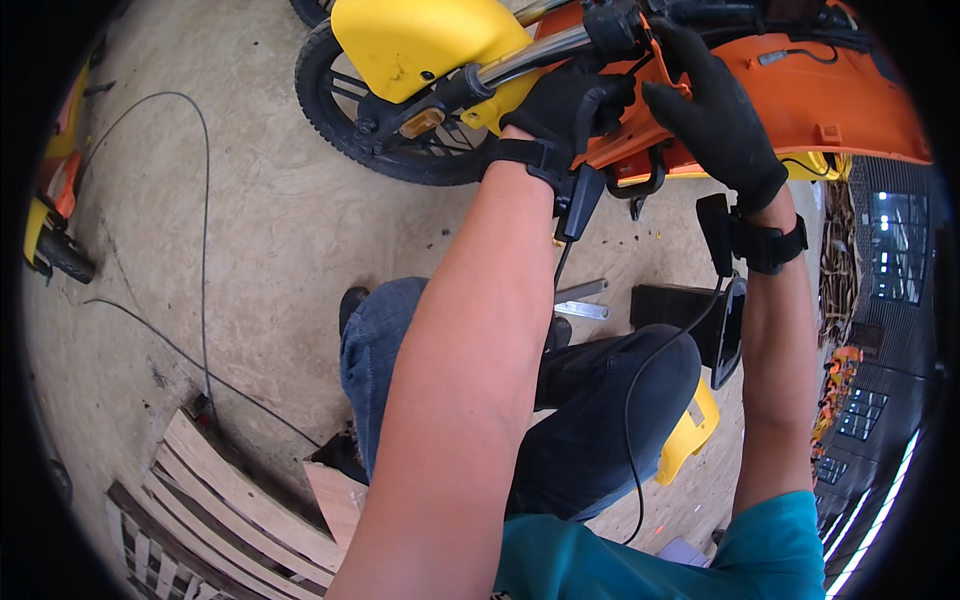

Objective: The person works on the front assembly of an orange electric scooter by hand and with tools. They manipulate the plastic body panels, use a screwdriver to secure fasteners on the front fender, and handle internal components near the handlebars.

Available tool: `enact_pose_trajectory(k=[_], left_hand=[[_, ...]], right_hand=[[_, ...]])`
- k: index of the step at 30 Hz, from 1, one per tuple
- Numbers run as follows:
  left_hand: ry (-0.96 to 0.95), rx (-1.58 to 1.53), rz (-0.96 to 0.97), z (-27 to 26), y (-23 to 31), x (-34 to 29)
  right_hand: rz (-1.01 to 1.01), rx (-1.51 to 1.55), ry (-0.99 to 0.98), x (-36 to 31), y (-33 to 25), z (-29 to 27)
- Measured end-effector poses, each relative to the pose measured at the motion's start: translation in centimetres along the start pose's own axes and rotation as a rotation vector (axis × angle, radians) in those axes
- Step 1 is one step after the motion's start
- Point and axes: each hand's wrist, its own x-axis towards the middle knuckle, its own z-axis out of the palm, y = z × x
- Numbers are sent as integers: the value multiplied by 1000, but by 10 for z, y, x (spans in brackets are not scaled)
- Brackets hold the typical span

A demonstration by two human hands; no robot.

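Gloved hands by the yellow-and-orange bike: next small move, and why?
I'd probably close the right hand gently on the narrow orange piece to steady it. Its thumb and fingers stand apart, with that piece showing between them; contact is unclear. The left hand is curled beside the silver tube, its grip hidden.

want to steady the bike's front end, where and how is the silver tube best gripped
The silver tube is probably best wrapped at its bare middle, between the black clamp and the wheel: that stretch is straight and round. Come from the person's side, near the left hand, since the yellow cover crowds the far side.
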Motion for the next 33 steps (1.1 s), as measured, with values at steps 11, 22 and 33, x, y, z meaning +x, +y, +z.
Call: enact_pose_trajectory(k=[11, 22, 33], left_hand=[[-22, -359, -117, 3, -17, 5], [-27, 34, 15, -9, 5, -1], [-49, -127, -47, -2, -13, 4]], right_hand=[[-8, 40, 44, 3, 0, 4], [22, 52, 12, 5, 0, 2], [45, 61, 13, 4, -4, 4]])
